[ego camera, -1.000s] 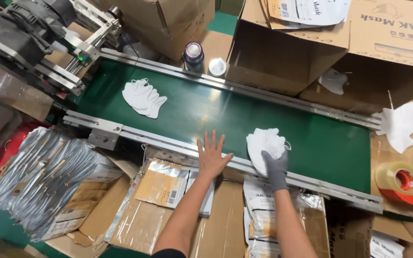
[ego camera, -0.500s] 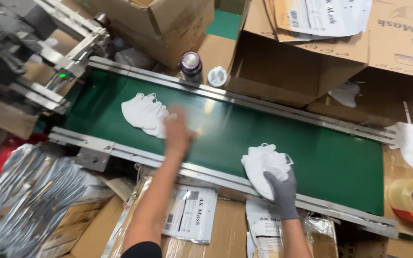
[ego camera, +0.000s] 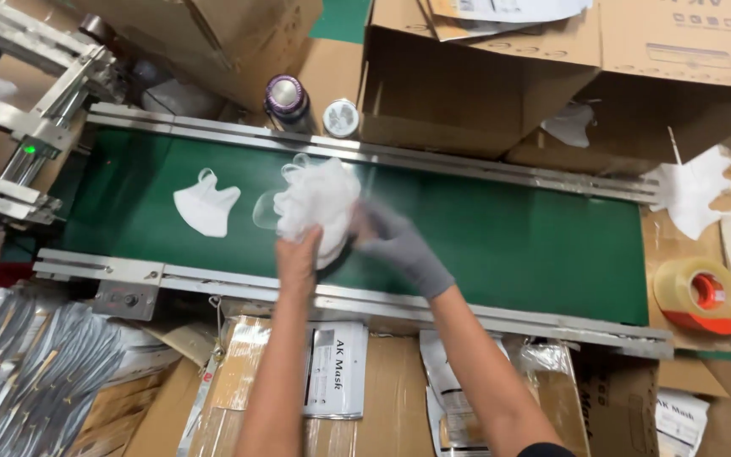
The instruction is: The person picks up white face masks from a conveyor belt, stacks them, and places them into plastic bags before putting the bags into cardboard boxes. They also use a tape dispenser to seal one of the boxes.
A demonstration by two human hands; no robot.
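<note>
Two hands over the green conveyor belt (ego camera: 509,245) w/ cardboard boxes (ego camera: 484,93) behind. I see the bare left hand (ego camera: 300,254) gripping a bunch of white masks (ego camera: 319,203) mid-belt, fingers curled under it; gloved right hand (ego camera: 395,245) touches the bunch's right side, fingers blurred, can't tell. One single mask (ego camera: 205,203) lies flat on the belt, just left of the bunch.

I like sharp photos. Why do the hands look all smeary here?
In the head view, the gloved right hand and the mask pile are smeared by motion blur; the single mask on the belt and the tape roll look sharp.
</note>
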